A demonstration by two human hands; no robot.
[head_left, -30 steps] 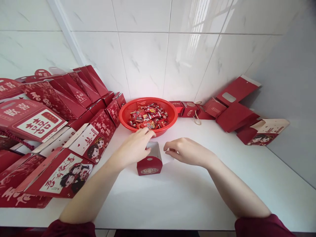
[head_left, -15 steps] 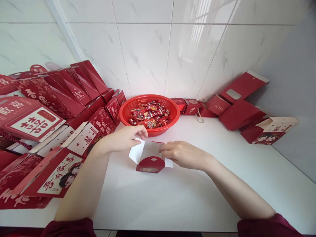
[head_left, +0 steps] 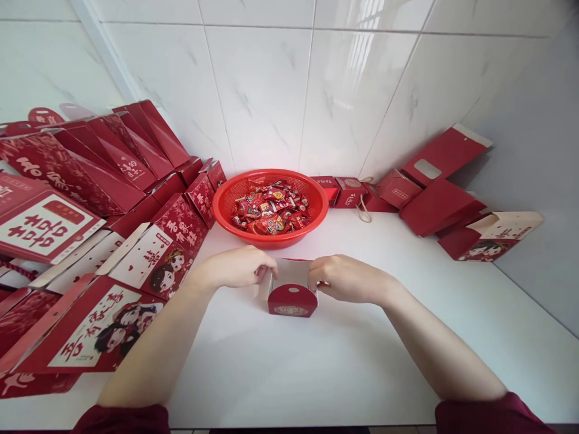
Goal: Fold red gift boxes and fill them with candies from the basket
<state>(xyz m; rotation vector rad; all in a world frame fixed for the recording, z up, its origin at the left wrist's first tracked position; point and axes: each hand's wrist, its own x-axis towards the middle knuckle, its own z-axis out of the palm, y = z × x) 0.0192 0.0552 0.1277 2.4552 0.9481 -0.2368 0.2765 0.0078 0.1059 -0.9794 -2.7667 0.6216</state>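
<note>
Small red box (head_left: 293, 300) being touched at opposite sides by half-curled left hand (head_left: 244, 267) and half-curled right hand (head_left: 344, 277), grip unclear

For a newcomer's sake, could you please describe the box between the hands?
On the white table, find the red basket. Just nearer stands a small, arch-fronted red box, the only one between the left hand and right hand.

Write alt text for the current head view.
A left hand and right hand flank a small, open-topped red box on a white table. Behind it sits a red basket of wrapped packets; more red boxes stand to both sides.
</note>
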